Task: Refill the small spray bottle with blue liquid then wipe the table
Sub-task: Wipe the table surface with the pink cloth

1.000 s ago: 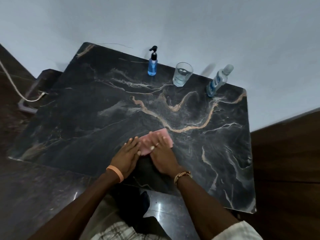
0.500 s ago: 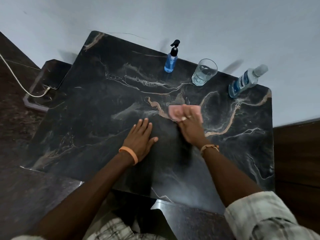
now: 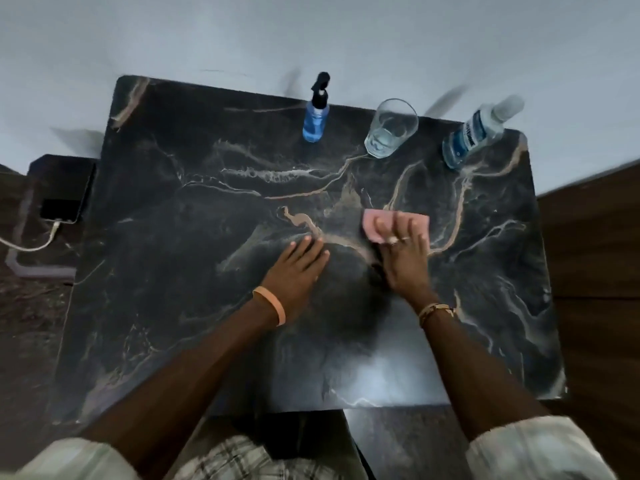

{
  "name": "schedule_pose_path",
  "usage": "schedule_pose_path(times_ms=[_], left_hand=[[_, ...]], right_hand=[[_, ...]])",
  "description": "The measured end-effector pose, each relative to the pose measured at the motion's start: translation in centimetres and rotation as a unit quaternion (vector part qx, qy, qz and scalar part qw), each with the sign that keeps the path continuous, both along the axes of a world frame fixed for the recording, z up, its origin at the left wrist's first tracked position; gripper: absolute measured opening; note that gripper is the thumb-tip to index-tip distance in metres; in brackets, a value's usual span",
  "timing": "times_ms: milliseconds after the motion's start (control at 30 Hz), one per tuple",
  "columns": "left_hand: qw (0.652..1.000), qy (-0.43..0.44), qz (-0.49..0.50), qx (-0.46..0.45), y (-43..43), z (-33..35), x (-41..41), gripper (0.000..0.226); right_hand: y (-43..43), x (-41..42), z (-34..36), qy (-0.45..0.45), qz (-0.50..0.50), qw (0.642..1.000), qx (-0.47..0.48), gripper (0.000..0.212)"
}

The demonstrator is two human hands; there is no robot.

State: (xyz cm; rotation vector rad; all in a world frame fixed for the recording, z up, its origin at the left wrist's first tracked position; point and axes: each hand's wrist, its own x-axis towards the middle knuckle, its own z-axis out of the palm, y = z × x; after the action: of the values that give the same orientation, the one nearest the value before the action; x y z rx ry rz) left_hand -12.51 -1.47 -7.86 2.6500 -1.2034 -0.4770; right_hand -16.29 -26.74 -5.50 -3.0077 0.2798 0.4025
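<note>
A pink cloth (image 3: 372, 223) lies on the black marble table (image 3: 173, 271), right of centre. My right hand (image 3: 403, 258) presses flat on it, fingers spread over the cloth. Palm down on the bare table just left of it rests my left hand (image 3: 294, 271), fingers apart, holding nothing. The small spray bottle (image 3: 315, 116) with a black nozzle and blue liquid inside stands upright at the table's far edge. A larger clear bottle (image 3: 474, 136) with a blue label and a little blue liquid stands at the far right corner.
A clear drinking glass (image 3: 389, 129) stands between the two bottles at the far edge. A white wall runs behind the table. A phone (image 3: 59, 209) on a white cable lies on a low dark surface left of the table.
My right hand has slid the cloth away from me and to the right, off from under my left hand. The left hand now rests alone on the table.
</note>
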Motion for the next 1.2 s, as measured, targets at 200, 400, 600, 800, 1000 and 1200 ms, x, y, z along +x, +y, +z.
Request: schedule_pose_path(times_ms=[200, 400, 600, 800, 1000, 1200], left_hand=[[0.999, 0.03, -0.013, -0.018, -2.1, 0.3, 1.7, 0.052], [0.998, 0.033, -0.05, 0.0, -3.0, -0.3, 0.9, 0.056], [0.996, 0.065, -0.041, -0.039, -2.4, 0.1, 1.7, 0.056], [0.993, 0.043, -0.045, -0.104, -3.6, 1.0, 5.3, 0.053], [0.997, 0.024, -0.054, -0.057, -8.2, 0.8, 9.2, 0.06], [0.995, 0.028, -0.092, -0.022, -7.9, -0.8, 6.7, 0.058]], right_hand=[[6.9, -11.8, -0.9, -0.071, -0.219, 0.972, 0.048, 0.057], [3.1, -15.4, -1.0, -0.053, -0.241, 0.969, 0.028, 0.057], [13.6, -14.5, -2.2, -0.04, -0.009, 0.997, 0.067, 0.068], [3.1, 1.5, -2.1, -0.038, 0.072, 0.995, 0.053, 0.057], [-4.2, 1.7, -1.2, -0.036, -0.124, 0.991, 0.02, 0.052], [0.8, -11.3, -1.2, -0.02, -0.081, 0.997, 0.004, 0.054]])
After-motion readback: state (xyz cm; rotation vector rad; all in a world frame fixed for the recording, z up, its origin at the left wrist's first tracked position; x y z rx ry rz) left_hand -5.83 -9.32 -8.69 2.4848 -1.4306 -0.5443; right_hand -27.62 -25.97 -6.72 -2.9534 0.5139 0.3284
